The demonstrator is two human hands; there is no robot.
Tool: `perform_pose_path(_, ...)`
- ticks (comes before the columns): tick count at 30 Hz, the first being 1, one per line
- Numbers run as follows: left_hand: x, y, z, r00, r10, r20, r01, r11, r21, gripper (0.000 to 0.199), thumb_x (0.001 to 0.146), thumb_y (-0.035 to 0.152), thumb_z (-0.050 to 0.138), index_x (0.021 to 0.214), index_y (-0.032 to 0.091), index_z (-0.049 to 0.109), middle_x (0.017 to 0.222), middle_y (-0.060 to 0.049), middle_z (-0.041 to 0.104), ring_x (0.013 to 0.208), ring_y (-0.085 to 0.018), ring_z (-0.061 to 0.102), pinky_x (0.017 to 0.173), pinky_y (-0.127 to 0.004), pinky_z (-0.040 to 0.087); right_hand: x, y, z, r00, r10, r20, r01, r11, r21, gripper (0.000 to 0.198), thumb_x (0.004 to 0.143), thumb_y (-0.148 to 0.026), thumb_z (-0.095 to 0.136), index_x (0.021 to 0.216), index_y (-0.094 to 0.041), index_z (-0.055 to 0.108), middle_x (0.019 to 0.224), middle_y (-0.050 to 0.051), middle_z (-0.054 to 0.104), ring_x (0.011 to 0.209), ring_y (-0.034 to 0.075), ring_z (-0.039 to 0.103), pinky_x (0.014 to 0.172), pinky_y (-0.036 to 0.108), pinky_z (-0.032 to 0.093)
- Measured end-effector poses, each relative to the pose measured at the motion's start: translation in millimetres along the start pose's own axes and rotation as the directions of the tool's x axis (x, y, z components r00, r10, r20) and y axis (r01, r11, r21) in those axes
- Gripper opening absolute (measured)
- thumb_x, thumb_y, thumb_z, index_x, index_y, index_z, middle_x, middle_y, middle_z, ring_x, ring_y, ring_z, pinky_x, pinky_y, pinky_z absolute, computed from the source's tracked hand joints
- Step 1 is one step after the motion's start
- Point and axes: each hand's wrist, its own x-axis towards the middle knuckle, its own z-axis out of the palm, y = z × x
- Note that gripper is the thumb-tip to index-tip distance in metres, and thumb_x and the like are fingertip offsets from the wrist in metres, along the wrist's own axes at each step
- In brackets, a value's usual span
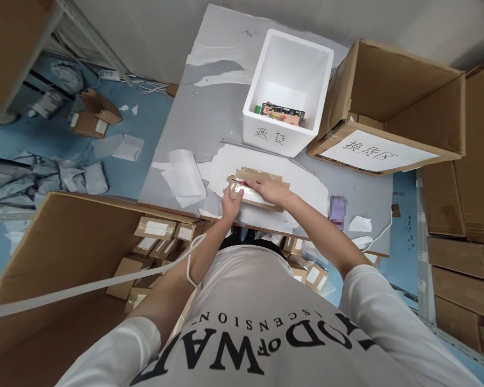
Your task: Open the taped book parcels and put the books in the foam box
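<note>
Near the counter's (181, 126) front edge, a likely light, stiff carton (260, 198) is end-gripped by left fingers (236, 196). A red tool (243, 183) is pinched by right fingers (254, 185).

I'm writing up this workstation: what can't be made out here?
Head view:
Red item: full shape, partly covered by the right hand.
Purple item: details, blurred by pixelation.
Labelled carton: lower inside, behind its front.
Lower-left carton: full extent, cut off by the left edge.
</note>
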Motion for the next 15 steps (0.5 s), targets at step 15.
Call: perform_pose_path(15,1.3,1.2,0.4,1.000,0.021,-0.008,-0.019,0.980,0.199,0.049,0.085,0.045,0.060,0.125,0.018,0.058,0.119,-0.013,0.065,0.115,-0.027,0.059,0.105,-0.046,0.043,-0.8,-2.5,-13.6,0.998,-0.011,0.069,0.017,0.996,-0.088,0.057,0.094,-0.018,0.034,0.149,-0.035,0.029,0.116,0.008,0.065,0.097,0.025,0.063,0.081,0.035,0.042)
